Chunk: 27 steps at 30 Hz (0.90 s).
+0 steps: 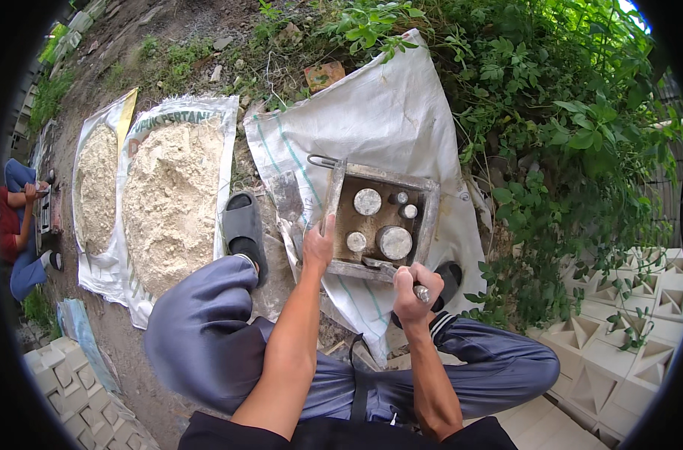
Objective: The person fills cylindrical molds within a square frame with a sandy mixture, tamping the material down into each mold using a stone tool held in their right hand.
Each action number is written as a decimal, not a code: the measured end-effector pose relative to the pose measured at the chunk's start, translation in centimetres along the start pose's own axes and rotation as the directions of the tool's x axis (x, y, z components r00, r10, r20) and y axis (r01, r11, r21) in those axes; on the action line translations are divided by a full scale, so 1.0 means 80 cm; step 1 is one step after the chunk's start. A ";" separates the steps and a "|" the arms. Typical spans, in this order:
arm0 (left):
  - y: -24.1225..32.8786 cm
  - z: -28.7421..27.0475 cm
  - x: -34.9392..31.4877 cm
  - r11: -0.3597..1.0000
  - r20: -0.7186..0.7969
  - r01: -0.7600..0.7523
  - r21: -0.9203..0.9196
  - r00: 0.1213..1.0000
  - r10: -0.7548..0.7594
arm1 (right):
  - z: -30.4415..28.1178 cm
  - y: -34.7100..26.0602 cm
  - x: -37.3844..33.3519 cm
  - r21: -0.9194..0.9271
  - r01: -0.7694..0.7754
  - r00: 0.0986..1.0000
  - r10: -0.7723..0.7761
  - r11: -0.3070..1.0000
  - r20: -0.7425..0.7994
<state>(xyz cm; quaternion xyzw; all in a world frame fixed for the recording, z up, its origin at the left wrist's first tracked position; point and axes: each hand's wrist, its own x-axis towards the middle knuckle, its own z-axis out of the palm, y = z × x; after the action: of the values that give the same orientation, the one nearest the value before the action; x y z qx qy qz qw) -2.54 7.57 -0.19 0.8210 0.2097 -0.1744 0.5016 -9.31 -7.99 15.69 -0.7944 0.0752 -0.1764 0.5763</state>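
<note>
A square box mould [433,217] with thick, greyish walls lies on a white woven sack [401,97] before me. Inside it stand several round, pale-topped cylinders of different sizes, among them a large one [395,242] near the front and another [368,202] near the back. My left hand [318,246] is closed on the mould's left wall, near its front corner. My right hand [417,291] is wrapped round the handle of a small hand tool [377,263]. Its flattish head reaches over the mould's front wall; its exact kind is unclear.
Left of my foot, heaps of pale, crumbly material [178,202] lie on opened sacks. Patterned pale blocks [604,352] stand at right; more [82,390] are at lower left. Leafy plants [537,127] crowd the right side. Another person [22,225] sits at far left.
</note>
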 end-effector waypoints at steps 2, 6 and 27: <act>-0.009 -0.006 0.006 1.000 -0.020 -0.013 -0.007 1.000 0.012 | 0.005 -0.026 0.011 0.145 -0.115 0.992 0.121 0.983 -0.030; 0.004 -0.005 -0.001 1.000 0.014 -0.004 -0.028 1.000 0.004 | 0.000 -0.029 -0.007 0.099 -0.039 0.996 0.047 0.994 -0.077; -0.012 0.005 0.004 0.984 -0.039 -0.034 -0.177 0.999 0.027 | 0.050 -0.012 -0.006 -0.009 0.047 0.998 -0.047 0.999 0.033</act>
<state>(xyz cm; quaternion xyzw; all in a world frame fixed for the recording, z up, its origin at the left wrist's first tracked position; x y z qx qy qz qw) -2.80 7.67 -1.20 0.7792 0.2211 -0.1323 0.5714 -8.38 -3.93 15.43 -0.8016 0.0480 -0.1763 0.5692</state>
